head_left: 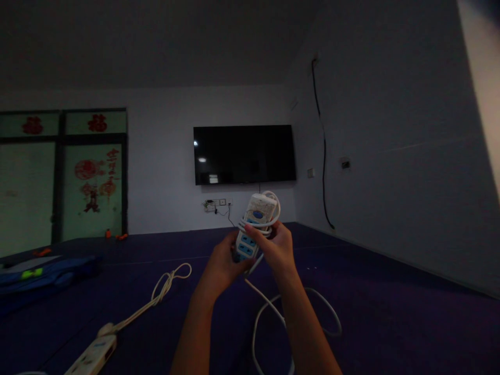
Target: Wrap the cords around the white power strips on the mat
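Note:
A white power strip (247,246) with blue sockets is held up, tilted, in front of me. My left hand (226,263) grips its lower end, fingers wrapped behind it. The strip's white cord (278,208) is wound around its upper part. Against these turns my right hand (276,245) is closed, its thumb pressing on the cord at the strip's front. Loose cord drops below the hands and lies in a wide loop on the dark blue surface.
Another white power strip (94,357) lies at the lower left, its cord (166,286) bundled. Folded blue cloth (42,273) sits at far left. A television (244,154) hangs on the back wall above sockets (219,202). A black cable (324,172) runs down the right wall.

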A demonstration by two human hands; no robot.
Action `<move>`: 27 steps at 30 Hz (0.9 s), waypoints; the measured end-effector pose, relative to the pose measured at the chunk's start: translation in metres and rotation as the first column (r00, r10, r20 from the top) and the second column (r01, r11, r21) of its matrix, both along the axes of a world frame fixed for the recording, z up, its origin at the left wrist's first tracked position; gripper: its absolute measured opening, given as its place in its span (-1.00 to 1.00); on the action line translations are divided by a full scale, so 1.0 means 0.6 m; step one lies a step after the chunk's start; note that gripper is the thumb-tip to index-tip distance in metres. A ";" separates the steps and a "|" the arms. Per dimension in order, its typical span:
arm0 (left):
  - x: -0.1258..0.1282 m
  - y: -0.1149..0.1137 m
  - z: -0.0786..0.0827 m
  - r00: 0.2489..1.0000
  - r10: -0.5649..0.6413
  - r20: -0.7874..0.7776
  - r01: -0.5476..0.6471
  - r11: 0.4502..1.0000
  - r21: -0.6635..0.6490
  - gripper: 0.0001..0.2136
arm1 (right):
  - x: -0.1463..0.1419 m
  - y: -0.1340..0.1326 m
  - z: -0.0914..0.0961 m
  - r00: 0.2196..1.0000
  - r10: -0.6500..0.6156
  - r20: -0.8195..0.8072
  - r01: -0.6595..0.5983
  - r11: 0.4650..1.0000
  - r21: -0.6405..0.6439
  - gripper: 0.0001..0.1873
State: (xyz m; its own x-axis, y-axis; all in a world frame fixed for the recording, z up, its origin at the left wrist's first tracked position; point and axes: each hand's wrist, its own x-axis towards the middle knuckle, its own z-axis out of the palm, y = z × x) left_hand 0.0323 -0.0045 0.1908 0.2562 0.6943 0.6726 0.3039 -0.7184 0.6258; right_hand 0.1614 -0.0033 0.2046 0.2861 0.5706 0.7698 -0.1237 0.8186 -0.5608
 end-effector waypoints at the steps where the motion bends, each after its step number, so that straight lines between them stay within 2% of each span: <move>1: 0.006 0.002 -0.002 1.000 -0.027 0.009 0.027 1.000 0.016 -0.51 | -0.003 0.000 0.000 1.000 -0.002 0.012 0.002 1.000 -0.004 -0.59; 5: 0.012 0.008 -0.004 0.999 -0.023 0.032 0.020 0.996 0.085 -0.53 | -0.013 0.002 -0.002 0.998 -0.034 0.051 0.035 0.999 -0.024 -0.55; 8: 0.006 0.007 -0.003 0.999 0.007 0.037 -0.011 0.994 0.110 -0.59 | -0.018 0.000 -0.002 0.999 0.017 0.044 -0.016 1.000 -0.026 -0.56; 13: 0.003 -0.005 0.003 0.985 0.158 0.072 -0.168 0.971 0.170 -0.70 | -0.024 -0.004 -0.002 0.991 0.123 0.042 -0.123 0.992 -0.007 -0.58; 17: 0.005 -0.015 0.009 0.969 0.230 0.087 -0.244 0.946 0.215 -0.73 | -0.027 -0.002 -0.001 0.984 0.175 0.038 -0.175 0.985 -0.013 -0.56; 21: 0.004 -0.024 0.014 0.927 0.360 0.103 -0.375 0.899 0.228 -0.74 | -0.030 0.002 -0.002 0.964 0.255 0.070 -0.256 0.967 0.010 -0.50; 24: -0.001 -0.028 0.018 0.890 0.420 0.176 -0.449 0.877 0.173 -0.73 | -0.029 0.005 -0.007 0.938 0.323 0.128 -0.316 0.946 -0.075 -0.35; 27: -0.013 -0.028 0.022 0.860 0.444 0.251 -0.486 0.863 0.137 -0.74 | -0.028 0.010 -0.013 0.917 0.354 0.181 -0.318 0.926 -0.202 -0.36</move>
State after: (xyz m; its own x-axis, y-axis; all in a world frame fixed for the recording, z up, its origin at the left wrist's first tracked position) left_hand 0.0248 -0.0215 0.2040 -0.2219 0.5515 0.8041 0.5128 -0.6354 0.5773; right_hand 0.1448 0.0029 0.1970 -0.1034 0.7282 0.6775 -0.2393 0.6430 -0.7275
